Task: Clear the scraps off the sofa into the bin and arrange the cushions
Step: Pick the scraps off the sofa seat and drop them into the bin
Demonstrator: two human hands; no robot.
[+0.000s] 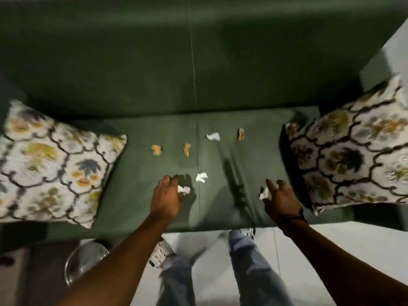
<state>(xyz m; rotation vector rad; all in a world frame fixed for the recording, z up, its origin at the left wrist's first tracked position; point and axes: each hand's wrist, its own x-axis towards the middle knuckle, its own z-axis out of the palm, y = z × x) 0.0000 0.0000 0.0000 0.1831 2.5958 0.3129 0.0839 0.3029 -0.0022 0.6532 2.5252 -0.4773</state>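
I look down on a green sofa (136, 173) with scraps on its seat. My left hand (167, 195) pinches a white paper scrap (184, 189). My right hand (280, 195) grips another white scrap (264, 193). On the seat lie a white scrap (201, 177) just past my left hand, a white scrap (213, 136) further back, and three orange scraps (156, 149) (186, 149) (240, 134). A patterned cushion (50, 164) lies flat at the left end. A second patterned cushion (353, 155) leans at the right end.
A clear round bin (85, 261) stands on the floor at the lower left, in front of the sofa. My legs in jeans (249, 268) and patterned shoes (160, 253) stand on the pale floor against the sofa's front edge.
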